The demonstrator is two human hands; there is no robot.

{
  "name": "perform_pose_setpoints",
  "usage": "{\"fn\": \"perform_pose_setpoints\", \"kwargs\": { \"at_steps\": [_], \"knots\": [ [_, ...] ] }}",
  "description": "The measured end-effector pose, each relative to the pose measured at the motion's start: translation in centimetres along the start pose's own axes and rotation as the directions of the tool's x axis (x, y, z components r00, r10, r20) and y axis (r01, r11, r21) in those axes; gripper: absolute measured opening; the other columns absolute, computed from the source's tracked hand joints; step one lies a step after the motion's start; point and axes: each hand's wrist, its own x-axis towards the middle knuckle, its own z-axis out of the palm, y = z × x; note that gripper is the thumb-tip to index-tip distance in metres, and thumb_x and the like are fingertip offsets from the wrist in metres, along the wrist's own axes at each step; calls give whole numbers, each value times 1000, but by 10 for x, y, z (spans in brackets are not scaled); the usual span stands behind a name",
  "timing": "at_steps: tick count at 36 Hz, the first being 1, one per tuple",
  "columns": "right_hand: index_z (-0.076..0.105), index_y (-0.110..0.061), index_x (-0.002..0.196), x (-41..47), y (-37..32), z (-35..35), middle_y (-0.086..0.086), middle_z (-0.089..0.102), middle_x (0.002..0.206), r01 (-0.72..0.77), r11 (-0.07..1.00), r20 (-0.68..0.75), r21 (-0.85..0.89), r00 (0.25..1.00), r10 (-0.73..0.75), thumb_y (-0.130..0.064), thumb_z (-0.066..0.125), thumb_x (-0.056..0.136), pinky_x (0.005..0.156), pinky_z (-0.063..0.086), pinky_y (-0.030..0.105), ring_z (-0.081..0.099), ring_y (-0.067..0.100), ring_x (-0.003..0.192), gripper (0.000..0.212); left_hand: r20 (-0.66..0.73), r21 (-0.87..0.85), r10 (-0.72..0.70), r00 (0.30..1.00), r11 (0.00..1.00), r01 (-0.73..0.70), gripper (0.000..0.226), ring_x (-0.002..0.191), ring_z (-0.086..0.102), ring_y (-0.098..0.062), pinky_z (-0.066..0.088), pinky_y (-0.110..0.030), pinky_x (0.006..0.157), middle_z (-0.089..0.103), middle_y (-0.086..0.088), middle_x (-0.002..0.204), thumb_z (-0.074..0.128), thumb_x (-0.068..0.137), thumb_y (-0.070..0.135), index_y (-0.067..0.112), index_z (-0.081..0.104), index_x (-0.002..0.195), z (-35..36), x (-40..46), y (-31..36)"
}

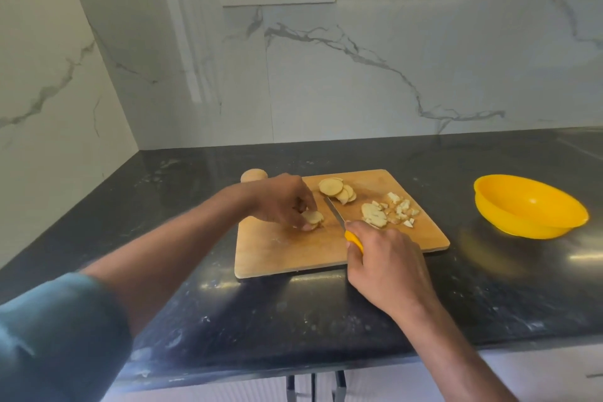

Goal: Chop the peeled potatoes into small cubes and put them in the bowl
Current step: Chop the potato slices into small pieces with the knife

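The left hand (280, 202) pinches some slices (312, 217); the right hand (388, 266) grips the knife (342, 225). Few cubes (399, 209) cut; the bowl (530, 206) right of it looks empty.

The left hand (284, 202) covers most of the small stack of potato slices (312, 217) under its fingertips, so their number cannot be told. A whole potato (254, 175) at eleven o'clock of the cutting board (293, 254) is partly hidden behind the left wrist. The right hand (388, 268) hides nearly all of the knife handle (354, 240). The diced pieces (399, 210) are too small to count. The teal sleeve (55, 336) runs off the lower left edge, and the bench (261, 320) off both sides.
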Motion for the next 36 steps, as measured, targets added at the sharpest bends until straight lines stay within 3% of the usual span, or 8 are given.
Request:
{"fn": "perform_pose_setpoints", "kwargs": {
  "at_steps": [7,11,16,21,24,27,31,36],
  "knots": [
    [57,-30,137,-1,-2,-1,-5,74,99,18,1000,1,-20,1000,-18,-32,53,97,72,53,30,70,17,87,40,-112,-57,-55,992,997,49,50,95,57,-11,39,-10,70,60,7,113,75,92,31,16,63,138,14,-14,2],
    [57,-30,138,-3,-3,-3,-5,74,98,17,1000,6,-19,1000,-17,-33,54,97,72,53,29,70,16,86,41,-163,-108,-73,984,993,56,51,94,58,-10,44,-15,75,62,8,110,77,90,29,22,62,139,18,-20,7],
    [57,-30,136,-3,-4,-4,-5,74,98,19,1000,7,-20,1000,-19,-32,53,98,71,52,29,69,16,87,39,-218,-157,-160,963,979,127,45,102,62,-13,53,-24,90,69,0,122,78,90,30,16,68,132,26,-24,10],
    [59,-30,133,-4,-3,-3,-6,73,93,18,999,7,-27,1000,-18,-32,53,97,67,52,27,69,15,82,36,-301,-233,-296,907,945,231,47,96,65,-17,58,-36,89,71,-1,112,82,84,38,12,72,122,38,-19,28],
    [59,-30,132,-4,-3,-3,-5,73,93,19,999,8,-30,1000,-19,-32,53,97,68,52,29,69,17,82,36,-360,-270,-419,833,902,337,44,94,64,-18,58,-34,86,69,-2,107,82,84,42,12,71,114,46,-13,43],
    [59,-29,131,-4,-3,-3,-4,72,94,20,999,5,-28,1000,-20,-31,53,97,65,48,29,68,17,83,35,-391,-305,-486,782,870,388,39,87,61,-18,52,-29,71,66,-4,100,81,85,42,10,68,103,53,-7,56],
    [59,-29,132,-5,-3,-3,-4,73,95,17,1000,1,-20,1000,-17,-31,52,97,63,41,27,69,17,84,36,-402,-354,-472,785,870,343,43,88,63,-20,56,-35,76,67,-3,95,87,77,41,9,71,101,54,-12,51],
    [58,-30,134,-7,-2,-5,-5,72,95,11,1000,-11,-3,1000,-11,-32,52,98,62,36,22,68,14,83,37,-528,-380,-338,779,915,139,48,84,58,-11,47,-23,74,64,7,96,91,72,36,18,75,113,64,-24,36]
  ]
}}
